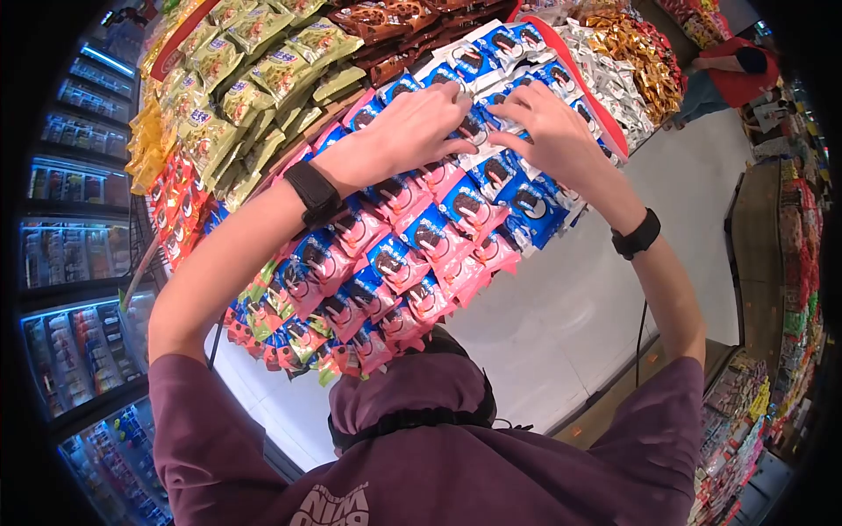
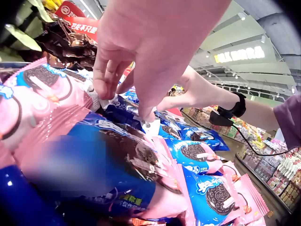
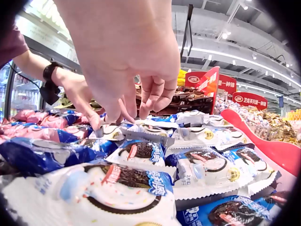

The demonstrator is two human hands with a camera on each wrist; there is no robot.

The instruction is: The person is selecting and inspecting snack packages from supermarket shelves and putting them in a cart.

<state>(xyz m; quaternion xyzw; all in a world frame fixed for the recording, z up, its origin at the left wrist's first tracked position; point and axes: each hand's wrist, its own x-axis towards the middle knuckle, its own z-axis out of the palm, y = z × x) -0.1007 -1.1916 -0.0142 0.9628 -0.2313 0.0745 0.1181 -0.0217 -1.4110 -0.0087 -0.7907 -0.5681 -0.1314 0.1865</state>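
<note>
Both bare hands reach over a sloping display of small Oreo cookie packets. My left hand [image 1: 417,123] bends its fingers and thumb down around a blue-and-white cookie packet [image 1: 474,130], pinching its edge. Facing it from the right, my right hand [image 1: 553,131] has its fingers spread and loosely bent, thumb apart. In the right wrist view the fingertips reach down to the white-ended packets [image 3: 141,151]. Blue-and-pink packets [image 2: 207,193] lie in overlapping rows below the left hand. Part of the pinched packet is hidden behind the fingers.
Green snack bags [image 1: 254,96] and brown bags [image 1: 386,53] are piled left and behind. A red divider [image 1: 586,83] edges the blue packets, with white and gold-wrapped goods beyond. Lit coolers [image 1: 74,219] line the left. Another person in red [image 1: 741,79] is at the right.
</note>
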